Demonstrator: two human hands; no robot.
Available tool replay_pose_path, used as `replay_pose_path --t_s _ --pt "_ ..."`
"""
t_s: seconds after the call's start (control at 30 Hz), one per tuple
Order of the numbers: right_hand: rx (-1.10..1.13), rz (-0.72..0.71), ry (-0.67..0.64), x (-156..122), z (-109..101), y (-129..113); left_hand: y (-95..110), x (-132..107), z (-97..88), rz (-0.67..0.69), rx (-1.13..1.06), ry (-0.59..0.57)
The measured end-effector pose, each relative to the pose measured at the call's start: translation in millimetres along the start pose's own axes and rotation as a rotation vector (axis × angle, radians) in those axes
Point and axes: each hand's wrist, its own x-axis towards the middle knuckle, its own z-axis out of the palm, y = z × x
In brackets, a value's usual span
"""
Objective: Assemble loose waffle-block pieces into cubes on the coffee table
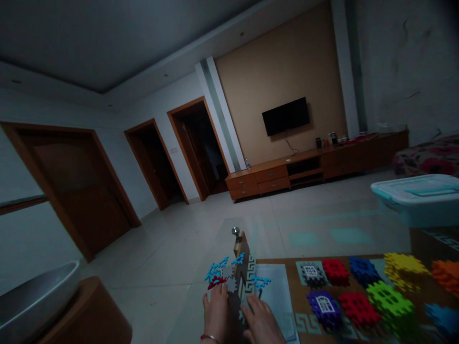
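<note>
Both my hands rest at the near left corner of a glass-topped table (322,234). My left hand (216,310) touches a small build of blue, red and white interlocking plastic pieces (221,274); its fingers lie close together and look curled on the pieces. My right hand (261,321) lies flat with fingers stretched toward a few loose light-blue pieces (260,282) beside a white sheet (278,296). To the right lie piles of pieces sorted by colour: grey (312,274), red (335,271), blue (364,270), yellow (405,270), green (390,301) and orange (446,274).
A translucent lidded storage box (419,198) stands on the table's far right. A metal bowl (32,301) sits on a wooden stand at the lower left. Tiled floor stretches to a low wooden TV cabinet (315,169), a wall-mounted TV (286,115) and three brown doorways.
</note>
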Motion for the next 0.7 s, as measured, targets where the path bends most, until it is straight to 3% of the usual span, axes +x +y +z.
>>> replay_pose_path --t_s 0.1,0.23,0.37,0.47,0.57,0.7 --pt "-0.051 0.018 -0.009 -2 -6 -4 15 13 -5.4 0.024 -0.052 -0.072" --pt "-0.173 0.110 0.081 -5 -23 3 33 9 -6.8 -0.034 -0.098 -0.204" --pt "-0.259 0.160 0.095 -10 -39 20 41 0 -7.2 0.143 -0.173 -0.334" --pt "-0.267 0.153 0.066 -13 -46 29 38 14 -8.6 0.221 -0.135 -0.298" --pt "-0.275 0.187 0.024 -12 -48 33 32 45 -6.7 0.137 -0.052 -0.218" --pt "-0.232 0.210 0.006 -10 -51 33 30 72 3.2 0.074 -0.021 -0.214"
